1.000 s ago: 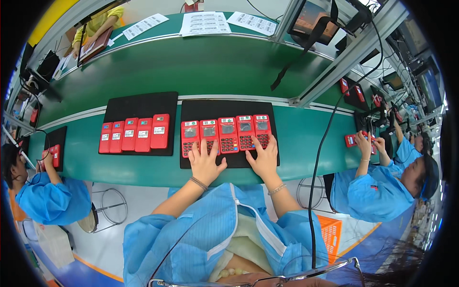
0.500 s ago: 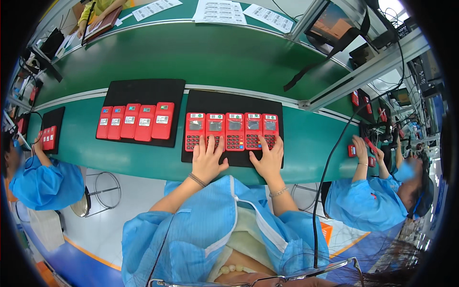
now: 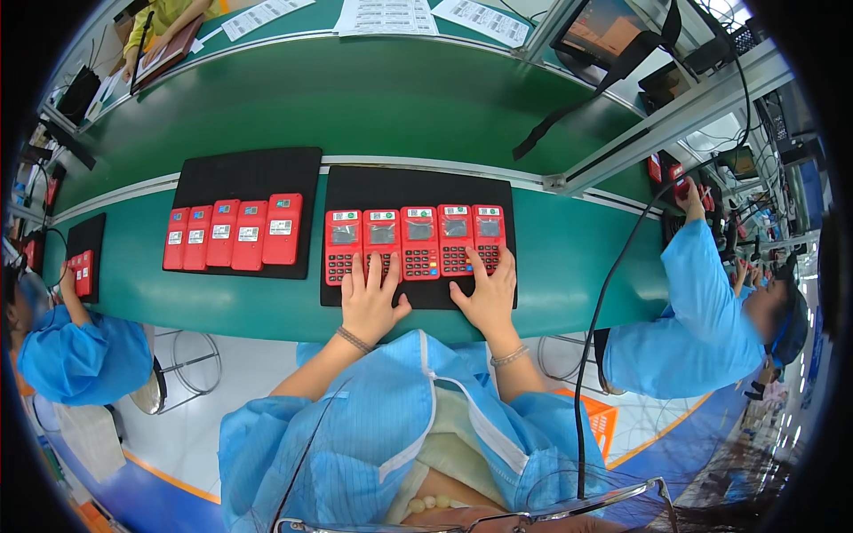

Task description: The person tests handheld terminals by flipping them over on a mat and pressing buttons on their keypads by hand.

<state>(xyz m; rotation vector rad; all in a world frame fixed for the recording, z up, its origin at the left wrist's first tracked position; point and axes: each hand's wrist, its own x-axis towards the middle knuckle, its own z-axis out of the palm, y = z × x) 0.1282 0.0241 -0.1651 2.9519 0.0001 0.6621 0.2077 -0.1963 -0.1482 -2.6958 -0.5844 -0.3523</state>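
Five... several red handheld keypad terminals (image 3: 419, 233) lie face up in a row on a black mat (image 3: 418, 188) in front of me. Each has a small grey screen and a keypad. My left hand (image 3: 369, 298) rests with fingers spread over the keypads of the two leftmost terminals. On the right, my right hand (image 3: 487, 289) lies with its fingers apart on the lower ends of the two rightmost ones. Between my hands the middle terminal shows its whole keypad. Neither hand is wrapped round anything. My fingers hide some keys.
To the left, several red terminals (image 3: 238, 235) lie back up on another black mat (image 3: 249, 169). A black cable (image 3: 613, 293) hangs at the right. Co-workers in blue sit at both sides. Beyond the metal rail runs a green belt (image 3: 382, 107); printed sheets (image 3: 386, 16) lie past it.
The whole scene has shifted slightly left in view. My hands stay on the same terminals. The co-worker at right has reached an arm forward to the far side.
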